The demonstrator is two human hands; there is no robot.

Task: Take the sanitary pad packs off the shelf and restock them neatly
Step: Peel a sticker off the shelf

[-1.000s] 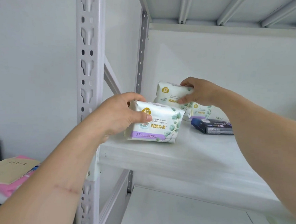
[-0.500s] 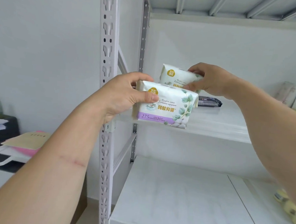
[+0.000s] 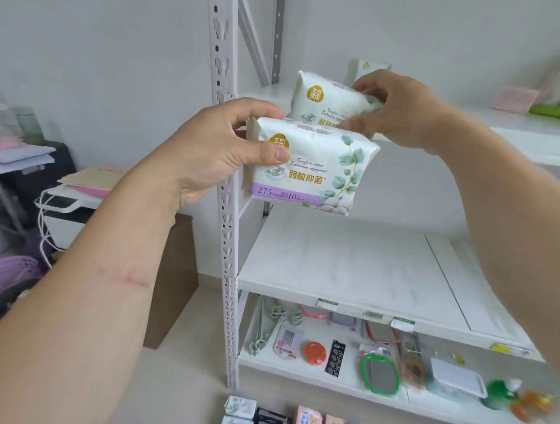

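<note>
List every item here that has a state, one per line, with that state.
left hand: gripping the front pack
right hand: gripping the rear pack
front pack: sealed, upright, held clear of the shelf
rear pack: sealed, tilted, held behind the front one
middle shelf: bare
packs on the floor: lying in rows

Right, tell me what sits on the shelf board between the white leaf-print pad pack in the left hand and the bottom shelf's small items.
Nothing: the head view shows that white middle shelf board bare, below the left hand's pack.
</note>
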